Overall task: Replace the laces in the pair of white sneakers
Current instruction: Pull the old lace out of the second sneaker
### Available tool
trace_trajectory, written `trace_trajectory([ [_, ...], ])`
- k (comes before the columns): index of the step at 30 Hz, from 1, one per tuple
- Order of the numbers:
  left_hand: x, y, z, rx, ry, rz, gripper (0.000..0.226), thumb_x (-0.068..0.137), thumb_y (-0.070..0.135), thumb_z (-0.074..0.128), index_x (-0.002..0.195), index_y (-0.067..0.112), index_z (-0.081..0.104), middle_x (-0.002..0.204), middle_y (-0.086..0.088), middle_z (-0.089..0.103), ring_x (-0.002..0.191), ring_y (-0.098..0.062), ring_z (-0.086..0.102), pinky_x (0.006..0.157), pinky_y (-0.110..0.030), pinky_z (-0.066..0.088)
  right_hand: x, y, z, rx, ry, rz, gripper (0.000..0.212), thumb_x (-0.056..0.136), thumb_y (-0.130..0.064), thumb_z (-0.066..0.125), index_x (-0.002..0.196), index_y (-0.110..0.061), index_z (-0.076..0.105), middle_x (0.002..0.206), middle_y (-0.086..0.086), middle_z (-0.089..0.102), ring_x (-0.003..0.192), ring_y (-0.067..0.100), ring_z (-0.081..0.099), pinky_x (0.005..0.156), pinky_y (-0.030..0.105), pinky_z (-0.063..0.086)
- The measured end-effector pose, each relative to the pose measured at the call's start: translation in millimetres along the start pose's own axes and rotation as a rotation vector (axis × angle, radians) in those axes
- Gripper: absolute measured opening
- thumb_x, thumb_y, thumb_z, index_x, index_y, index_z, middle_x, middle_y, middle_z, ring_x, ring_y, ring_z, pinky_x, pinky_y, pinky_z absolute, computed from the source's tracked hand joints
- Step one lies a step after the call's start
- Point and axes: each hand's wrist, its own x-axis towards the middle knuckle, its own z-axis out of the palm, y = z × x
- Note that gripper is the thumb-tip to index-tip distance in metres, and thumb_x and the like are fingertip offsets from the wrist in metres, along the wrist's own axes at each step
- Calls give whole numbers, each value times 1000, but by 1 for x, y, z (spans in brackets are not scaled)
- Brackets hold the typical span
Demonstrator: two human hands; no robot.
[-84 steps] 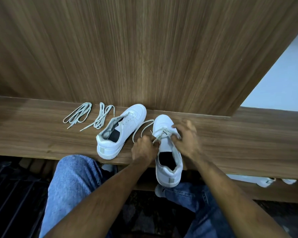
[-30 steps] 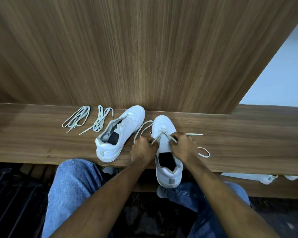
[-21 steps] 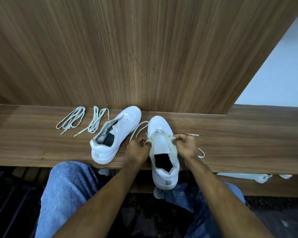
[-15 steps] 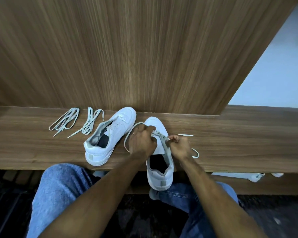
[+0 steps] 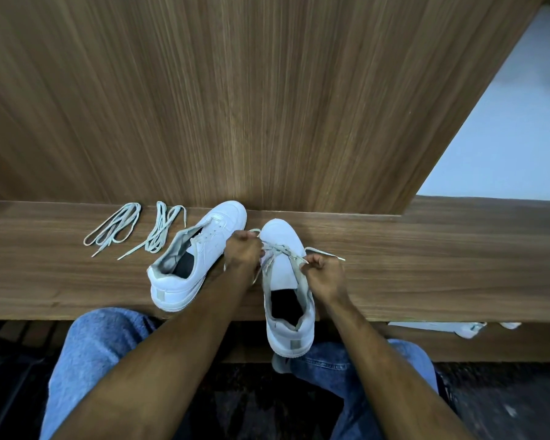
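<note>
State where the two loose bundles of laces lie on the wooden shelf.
The two loose lace bundles lie side by side on the shelf, left of the unlaced sneaker and near the back panel.

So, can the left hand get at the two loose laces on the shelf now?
Probably yes, once it lets go: the left hand is pinching the lace of the right sneaker. The loose laces lie uncovered, beyond the other sneaker.

Bare shelf lies right of the laced sneaker; left, the unlaced sneaker and loose laces crowd it.
</note>
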Motion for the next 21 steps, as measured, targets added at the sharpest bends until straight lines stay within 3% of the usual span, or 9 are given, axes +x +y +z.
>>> trace_trajectory([
  [4, -8, 5, 5, 561, -180, 440, 17, 76, 22, 63, 90, 25, 71, 97, 6, 67, 89, -14, 62, 80, -29, 49, 1, 1, 1, -17, -21, -9, 21, 80, -21, 61, 63, -33, 67, 72, -6, 69, 75, 19, 63, 73, 37, 51],
  [7, -9, 4, 8, 1139, -171, 759, 23, 76, 36, 66, 96, 25, 69, 113, -1, 62, 107, -21, 57, 91, -36, 46, -1, 1, 0, -30, -11, -50, 26, 81, -24, 62, 57, -33, 62, 65, -7, 64, 67, 14, 56, 68, 34, 48],
  [12, -11, 3, 15, 1509, -44, 958, 32, 91, 33, 49, 115, 18, 64, 127, -4, 54, 122, -22, 45, 107, -43, 30, -2, 1, 0, -59, -1, -78, 29, 82, -21, 60, 54, -30, 59, 61, -6, 62, 64, 14, 55, 64, 33, 46],
  [14, -13, 2, 16, 1546, -31, 997, 33, 95, 29, 46, 120, 12, 60, 128, -5, 52, 124, -23, 44, 109, -45, 27, -2, 1, 0, -51, 5, -80, 33, 81, -19, 61, 52, -32, 58, 56, -8, 57, 62, 13, 52, 62, 31, 43],
  [16, -14, 3, 15, 1343, -43, 948, 27, 95, 29, 49, 111, 13, 65, 124, -5, 54, 118, -23, 49, 106, -44, 33, -2, 3, 0, -40, 5, -73, 30, 81, -19, 61, 55, -32, 61, 54, -9, 56, 61, 14, 52, 62, 32, 44],
  [18, -10, 4, 15, 688, -47, 733, 16, 92, 26, 57, 89, 15, 68, 111, -4, 61, 105, -25, 59, 96, -40, 44, -2, 3, 1, -21, -1, -43, 16, 82, -24, 61, 68, -27, 69, 64, -5, 67, 68, 18, 63, 68, 36, 51],
  [21, -10, 10, 10, -224, -19, 275, 19, 88, 26, 61, 73, 15, 63, 84, -8, 66, 86, -30, 65, 85, -43, 53, -1, 5, 1, -9, 4, -32, 12, 82, -23, 63, 75, -25, 72, 76, -5, 72, 79, 19, 67, 76, 37, 53],
])
